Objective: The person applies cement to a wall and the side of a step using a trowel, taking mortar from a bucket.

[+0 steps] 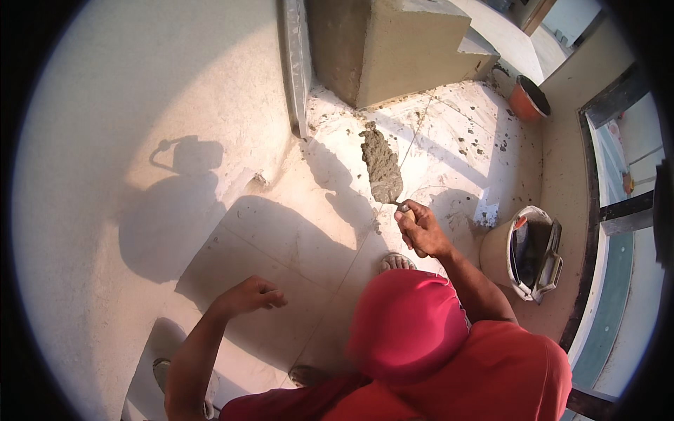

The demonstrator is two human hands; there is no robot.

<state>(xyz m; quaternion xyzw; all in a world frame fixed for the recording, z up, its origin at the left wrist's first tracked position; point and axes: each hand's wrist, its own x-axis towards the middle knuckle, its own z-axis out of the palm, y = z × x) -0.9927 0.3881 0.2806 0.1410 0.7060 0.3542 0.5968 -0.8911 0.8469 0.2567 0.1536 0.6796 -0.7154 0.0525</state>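
Note:
My right hand [423,230] grips the pale handle of a trowel [408,212]. Wet grey mortar [382,165] makes a long heap over the trowel's blade, hiding most of it. Hand and mortar are over the light tiled floor, in front of a grey stepped block. My left hand [250,295] hangs over the shaded tiles at the left, fingers loosely curled, with nothing visible in it. It is well apart from the trowel.
The grey stepped block [414,56] stands ahead, beside a wall edge with a straight grey strip [298,77]. An orange bucket [526,99] sits far right. Nearer, a white bucket [500,245] holds tools. Mortar spatters dot the floor. A sandalled foot [397,262] is below my right hand.

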